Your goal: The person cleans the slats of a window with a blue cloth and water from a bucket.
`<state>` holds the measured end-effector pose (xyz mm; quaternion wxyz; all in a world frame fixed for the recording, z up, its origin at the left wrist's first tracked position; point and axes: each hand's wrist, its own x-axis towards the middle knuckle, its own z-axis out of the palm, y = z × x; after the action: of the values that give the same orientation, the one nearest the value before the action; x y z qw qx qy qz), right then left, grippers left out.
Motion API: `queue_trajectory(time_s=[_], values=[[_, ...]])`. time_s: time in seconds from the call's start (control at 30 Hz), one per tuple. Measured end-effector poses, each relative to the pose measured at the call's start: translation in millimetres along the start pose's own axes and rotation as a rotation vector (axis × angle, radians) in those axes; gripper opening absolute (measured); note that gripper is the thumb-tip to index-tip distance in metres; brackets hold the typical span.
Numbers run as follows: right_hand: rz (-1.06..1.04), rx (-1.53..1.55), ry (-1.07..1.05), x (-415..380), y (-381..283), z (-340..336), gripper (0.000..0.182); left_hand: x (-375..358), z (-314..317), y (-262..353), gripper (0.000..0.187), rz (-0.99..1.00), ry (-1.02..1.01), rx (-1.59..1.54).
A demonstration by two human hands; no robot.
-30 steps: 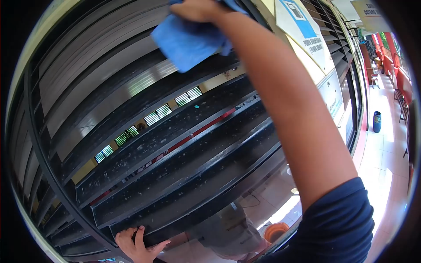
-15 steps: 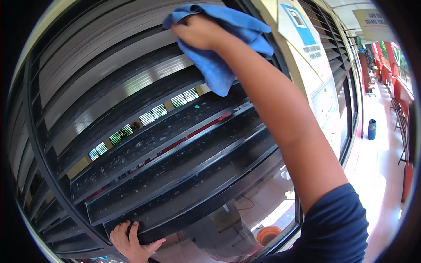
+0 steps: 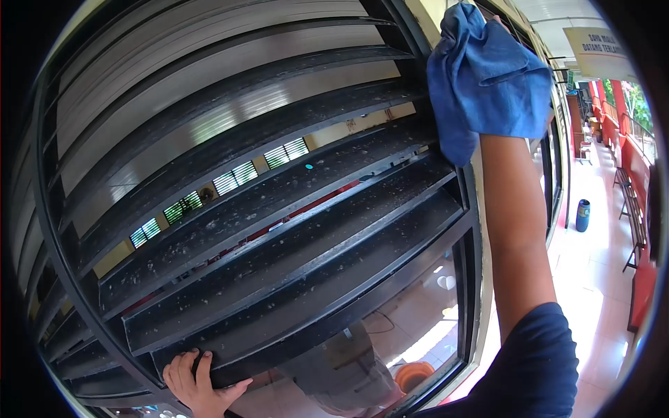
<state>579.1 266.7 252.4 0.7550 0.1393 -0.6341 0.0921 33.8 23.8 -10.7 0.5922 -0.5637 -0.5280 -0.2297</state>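
Cloth (image 3: 488,83), sign (image 3: 598,54) (“DATANG” legible) beyond

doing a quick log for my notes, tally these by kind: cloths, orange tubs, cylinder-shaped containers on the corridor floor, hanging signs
Blue cloth: 1
Orange tub, seen in the glass: 1
Blue cylinder-shaped container: 1
Hanging sign: 1
Total: 4

Red-walled corridor (image 3: 627,150), pale tiled floor (image 3: 592,279) (sunlit), wooden bench (image 3: 631,212) alongside.
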Motion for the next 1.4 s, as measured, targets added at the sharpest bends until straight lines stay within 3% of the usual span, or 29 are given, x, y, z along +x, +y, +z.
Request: queue_trajectory(time_s=[0.07, 0.17, 0.23, 0.3, 0.4, 0.47, 0.5, 0.6, 0.63, 0.73, 0.93, 0.97, 1.2, 1.27, 1.33, 1.4], values=[[-0.15, -1.148, 0.307, -8, -5, 6, 0.02, 1, 0, 2, 0.089, -0.015, 0.005, -0.005], [0.055, 0.0, -0.038, -7, 0, -1, 0.017, 0, 1, -1, 0.089, 0.007, 0.015, 0.0], [-0.03, -0.014, -0.081, -9, 10, -3, 0.016, -1, 0, -1, 0.089, -0.01, 0.0, -0.002], [-0.336, -0.818, 0.066, -12, 20, -5, 0.026, -1, 0, -2, 0.089, -0.012, -0.005, -0.011], [-0.422, -1.196, 0.01, 3, 26, -23, 0.047, -2, 0, -3, 0.089, -0.009, 0.004, -0.023], [-0.099, -0.992, -0.054, 46, 57, -76, 0.052, -3, 0, -5, 0.089, -0.001, 0.01, -0.029], [0.238, -0.759, 0.159, 41, 26, -25, 0.053, -4, 1, -5, 0.089, 0.002, 0.005, -0.02], [0.019, -1.033, 0.04, 57, 38, -17, 0.061, -4, 1, -6, 0.09, 0.012, -0.003, -0.001], [0.214, -0.957, -0.182, 47, -3, 28, 0.071, -4, 1, -5, 0.089, 0.013, -0.004, 0.003], [0.108, -1.208, -0.317, 80, 30, 37, 0.081, -5, 3, -6, 0.087, 0.02, 0.006, -0.004], [0.144, -1.312, -0.505, 110, 47, 73, 0.078, -2, -1, -5, 0.085, 0.018, -0.002, -0.005], [0.13, -1.482, -0.52, 109, 36, 77, 0.078, -2, -1, -4, 0.085, 0.019, -0.001, -0.004], [0.321, -1.596, -0.354, 129, 44, 77, 0.092, -5, 2, -4, 0.086, 0.013, -0.003, 0.025], [0.411, -1.718, -0.449, 141, 34, 85, 0.096, -5, 2, -3, 0.085, 0.0, 0.002, 0.026], [0.432, -1.737, -0.369, 116, 1, 113, 0.097, -3, 2, -2, 0.085, -0.009, 0.008, 0.027], [0.439, -1.62, -0.412, 116, 28, 97, 0.097, -6, 2, -2, 0.085, -0.009, 0.004, 0.033]])
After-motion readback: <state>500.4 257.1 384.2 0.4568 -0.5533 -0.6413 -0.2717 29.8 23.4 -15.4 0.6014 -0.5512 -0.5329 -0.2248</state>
